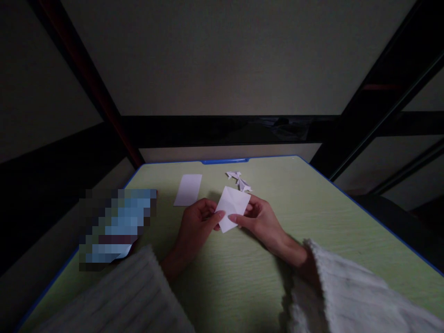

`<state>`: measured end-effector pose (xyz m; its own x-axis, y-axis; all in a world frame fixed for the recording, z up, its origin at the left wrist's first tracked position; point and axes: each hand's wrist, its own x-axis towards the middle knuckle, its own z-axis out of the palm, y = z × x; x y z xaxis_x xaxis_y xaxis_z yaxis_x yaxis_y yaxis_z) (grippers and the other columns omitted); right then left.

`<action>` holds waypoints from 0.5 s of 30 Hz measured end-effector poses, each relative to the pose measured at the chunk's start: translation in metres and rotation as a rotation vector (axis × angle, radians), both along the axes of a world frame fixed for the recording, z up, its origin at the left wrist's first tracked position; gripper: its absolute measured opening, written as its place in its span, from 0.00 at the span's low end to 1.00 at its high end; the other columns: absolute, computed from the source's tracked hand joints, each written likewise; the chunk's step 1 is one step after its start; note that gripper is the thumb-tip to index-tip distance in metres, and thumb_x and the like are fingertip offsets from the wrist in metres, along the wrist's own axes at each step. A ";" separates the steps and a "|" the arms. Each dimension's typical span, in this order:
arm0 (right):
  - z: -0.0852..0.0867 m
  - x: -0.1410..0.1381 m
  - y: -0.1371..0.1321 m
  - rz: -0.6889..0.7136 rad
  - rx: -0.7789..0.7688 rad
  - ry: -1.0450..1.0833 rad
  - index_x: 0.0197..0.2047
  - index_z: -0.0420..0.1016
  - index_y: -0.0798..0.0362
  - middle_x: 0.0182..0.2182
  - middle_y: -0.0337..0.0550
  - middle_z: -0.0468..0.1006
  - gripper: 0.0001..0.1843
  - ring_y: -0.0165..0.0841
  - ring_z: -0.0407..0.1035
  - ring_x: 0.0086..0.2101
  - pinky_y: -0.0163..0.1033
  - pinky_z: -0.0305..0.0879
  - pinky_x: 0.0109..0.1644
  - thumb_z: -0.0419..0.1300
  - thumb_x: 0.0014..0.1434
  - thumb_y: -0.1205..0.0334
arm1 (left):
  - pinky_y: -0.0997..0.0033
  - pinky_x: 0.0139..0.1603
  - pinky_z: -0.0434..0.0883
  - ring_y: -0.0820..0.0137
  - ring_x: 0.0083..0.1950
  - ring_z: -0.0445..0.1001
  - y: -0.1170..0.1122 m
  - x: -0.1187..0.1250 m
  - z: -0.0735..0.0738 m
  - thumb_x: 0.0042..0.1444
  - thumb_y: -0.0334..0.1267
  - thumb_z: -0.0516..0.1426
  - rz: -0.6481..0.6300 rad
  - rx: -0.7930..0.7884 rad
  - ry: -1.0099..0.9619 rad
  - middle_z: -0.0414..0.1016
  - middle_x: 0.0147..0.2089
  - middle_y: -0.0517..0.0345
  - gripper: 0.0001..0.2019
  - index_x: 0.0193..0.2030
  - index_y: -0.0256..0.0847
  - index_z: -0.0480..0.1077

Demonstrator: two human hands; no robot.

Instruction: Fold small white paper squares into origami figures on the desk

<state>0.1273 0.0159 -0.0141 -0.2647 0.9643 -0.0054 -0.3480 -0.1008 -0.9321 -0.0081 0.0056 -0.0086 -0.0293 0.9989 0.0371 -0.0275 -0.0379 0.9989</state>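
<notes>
Both of my hands hold one small white paper square just above the green tabletop. My left hand pinches its left edge with curled fingers. My right hand grips its lower right side, the index finger lying across the front of the sheet. White ribbed sleeves cover both forearms.
A second white paper sheet lies flat behind my left hand. A folded white paper figure rests near the table's far edge. A blurred blue object sits at the left edge. Dark bed-frame bars rise behind the blue-rimmed table.
</notes>
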 end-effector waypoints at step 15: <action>0.000 0.008 -0.001 -0.040 0.102 -0.218 0.22 0.70 0.59 0.16 0.35 0.68 0.07 0.23 0.58 0.17 0.30 0.53 0.21 0.61 0.41 0.64 | 0.83 0.12 0.58 0.81 0.14 0.60 -0.004 0.000 0.001 0.37 0.33 0.58 -0.086 -0.048 -0.008 0.65 0.16 0.66 0.06 0.25 0.34 0.68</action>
